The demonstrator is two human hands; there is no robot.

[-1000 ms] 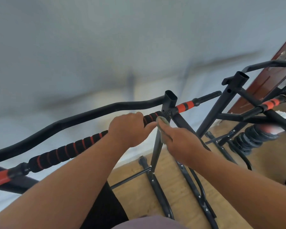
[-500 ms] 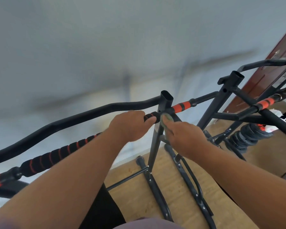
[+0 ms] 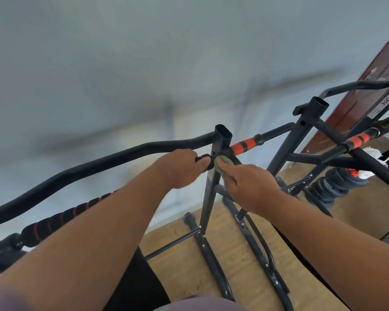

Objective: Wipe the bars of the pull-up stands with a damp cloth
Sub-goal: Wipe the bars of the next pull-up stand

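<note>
A black pull-up stand's padded bar (image 3: 54, 223) with black and orange grips runs from lower left up to a black upright post (image 3: 213, 180). My left hand (image 3: 180, 169) is wrapped around that bar just left of the post. My right hand (image 3: 249, 185) pinches a small grey-green cloth (image 3: 225, 161) and presses it on the joint where the bar meets the post. Most of the cloth is hidden in my fingers. The orange grip (image 3: 243, 146) continues to the right of the post.
A curved black upper bar (image 3: 112, 159) runs behind my left hand. A second black stand (image 3: 310, 122) stands at the right before a reddish-brown door (image 3: 366, 90). Stacked black weight plates (image 3: 335, 187) lie on the wooden floor (image 3: 240, 261). A pale wall fills the background.
My left hand slid right along the padded bar, closer to the post. My right hand with the cloth moved up from the post onto the joint. The view shifted slightly.
</note>
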